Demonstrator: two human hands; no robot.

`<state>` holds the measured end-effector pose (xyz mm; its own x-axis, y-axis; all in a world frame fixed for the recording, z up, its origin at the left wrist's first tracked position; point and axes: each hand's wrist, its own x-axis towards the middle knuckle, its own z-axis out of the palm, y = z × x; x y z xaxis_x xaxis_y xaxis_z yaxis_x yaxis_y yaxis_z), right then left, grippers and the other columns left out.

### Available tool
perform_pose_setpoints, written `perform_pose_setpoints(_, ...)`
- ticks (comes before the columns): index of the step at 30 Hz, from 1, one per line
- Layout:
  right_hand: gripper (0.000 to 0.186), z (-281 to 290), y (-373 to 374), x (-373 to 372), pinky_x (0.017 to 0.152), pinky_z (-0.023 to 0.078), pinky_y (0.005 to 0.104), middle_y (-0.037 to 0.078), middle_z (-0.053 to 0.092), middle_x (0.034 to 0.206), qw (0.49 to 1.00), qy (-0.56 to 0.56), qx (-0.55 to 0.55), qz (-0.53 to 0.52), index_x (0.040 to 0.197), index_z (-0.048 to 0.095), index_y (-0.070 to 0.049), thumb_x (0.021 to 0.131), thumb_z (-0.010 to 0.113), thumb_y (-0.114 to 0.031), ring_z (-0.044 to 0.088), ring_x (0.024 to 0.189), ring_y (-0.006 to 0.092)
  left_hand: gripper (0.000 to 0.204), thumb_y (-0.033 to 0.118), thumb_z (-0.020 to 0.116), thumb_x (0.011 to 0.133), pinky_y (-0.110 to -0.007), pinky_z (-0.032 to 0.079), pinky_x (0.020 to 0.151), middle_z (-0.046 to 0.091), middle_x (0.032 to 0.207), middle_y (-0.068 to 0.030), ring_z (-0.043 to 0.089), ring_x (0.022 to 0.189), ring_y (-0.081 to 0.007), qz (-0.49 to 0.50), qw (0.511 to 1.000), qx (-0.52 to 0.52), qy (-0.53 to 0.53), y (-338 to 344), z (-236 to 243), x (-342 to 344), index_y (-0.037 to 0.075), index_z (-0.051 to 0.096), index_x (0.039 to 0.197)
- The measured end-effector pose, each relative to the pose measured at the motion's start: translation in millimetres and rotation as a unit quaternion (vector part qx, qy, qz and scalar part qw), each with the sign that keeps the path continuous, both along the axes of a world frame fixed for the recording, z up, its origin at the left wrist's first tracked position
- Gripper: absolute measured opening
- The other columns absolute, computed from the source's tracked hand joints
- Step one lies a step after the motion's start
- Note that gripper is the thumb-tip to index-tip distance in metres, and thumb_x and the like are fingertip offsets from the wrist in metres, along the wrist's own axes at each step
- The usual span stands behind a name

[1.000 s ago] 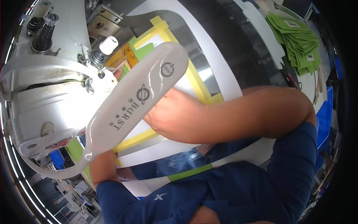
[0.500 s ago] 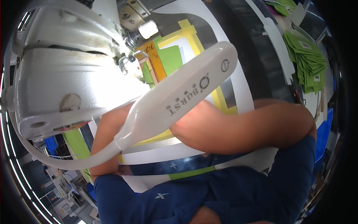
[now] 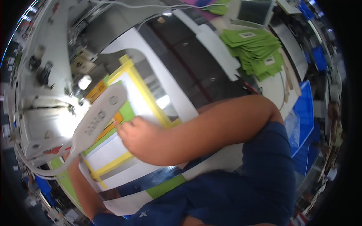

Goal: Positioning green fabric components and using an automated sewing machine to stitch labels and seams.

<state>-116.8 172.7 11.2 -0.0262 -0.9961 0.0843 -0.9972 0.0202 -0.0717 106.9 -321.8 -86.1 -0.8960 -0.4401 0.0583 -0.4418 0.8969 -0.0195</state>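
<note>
My right hand (image 3: pixel 137 136) rests on a white template (image 3: pixel 113 150) framed in yellow tape. Its fingers are curled and their tips touch the edge of a green fabric piece (image 3: pixel 127 111) by an orange tab (image 3: pixel 118 117). I cannot tell whether they pinch anything. A white lamp head (image 3: pixel 98 116) on a bent neck hangs just left of those fingertips. My left forearm (image 3: pixel 80 184) runs up from the lower left, and the hand itself is hidden behind the lamp neck and the sewing machine (image 3: pixel 39 113).
A stack of green fabric pieces (image 3: pixel 256 49) lies at the back right on the dark table (image 3: pixel 196 71). Blue bins (image 3: pixel 303 113) stand at the right. A large white curved panel (image 3: pixel 162 75) lies under the template. My blue clothing fills the lower middle.
The view has swung, so the machine and lamp now sit further left. My right hand has drawn out from under the lamp onto the template. My left hand has slipped out of sight.
</note>
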Motion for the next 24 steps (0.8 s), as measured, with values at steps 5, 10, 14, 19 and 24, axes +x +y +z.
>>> perform_pose_setpoints(5,0.048,26,15,5,0.094,0.049,0.0450,0.036,0.053,0.153,0.995,0.042,0.077,-0.048,0.129,0.075,0.003,0.091,0.072,-0.026,0.062,0.113,0.0362,0.045,0.023,0.062,0.108,-0.040,0.047,0.108,0.069,0.138,-0.0200,0.065,0.127,-0.0279,0.095,0.964,0.243,0.047,98,76,-63,-0.007,0.060,0.141)
perform_pose_setpoints(10,0.061,54,23,25,0.104,0.046,0.0586,0.020,0.064,0.147,0.957,0.090,0.270,0.053,0.141,0.070,-0.010,0.090,0.077,-0.041,0.059,0.130,0.0422,0.044,0.015,0.065,0.102,-0.038,0.047,0.109,0.069,0.139,-0.0200,0.065,0.127,-0.0290,0.047,0.981,0.183,0.037,72,62,-74,-0.006,0.061,0.141)
perform_pose_setpoints(14,0.055,50,36,41,0.101,0.046,0.0612,0.014,0.071,0.137,0.950,0.166,0.243,0.107,0.139,0.072,-0.014,0.090,0.076,-0.039,0.061,0.124,0.0417,0.043,0.014,0.070,0.099,-0.043,0.046,0.111,0.069,0.135,-0.0182,0.063,0.127,-0.0309,0.010,0.961,0.270,0.058,107,52,-99,-0.002,0.063,0.138)
perform_pose_setpoints(19,0.050,61,42,30,0.091,0.050,0.0617,0.015,0.073,0.130,0.905,0.194,0.345,0.155,0.135,0.073,-0.011,0.092,0.073,-0.036,0.062,0.116,0.0402,0.044,0.001,0.073,0.091,-0.044,0.048,0.113,0.069,0.136,-0.0186,0.064,0.128,-0.0335,-0.042,0.987,0.142,0.056,168,57,-140,-0.002,0.066,0.134)
perform_pose_setpoints(24,0.049,60,37,35,0.089,0.052,0.0621,0.015,0.072,0.131,0.901,0.215,0.349,0.141,0.134,0.073,-0.011,0.093,0.073,-0.036,0.062,0.116,0.0416,0.046,0.000,0.073,0.090,-0.045,0.047,0.115,0.068,0.137,-0.0200,0.064,0.130,-0.0364,-0.023,0.990,0.122,0.060,161,47,-138,0.001,0.067,0.135)
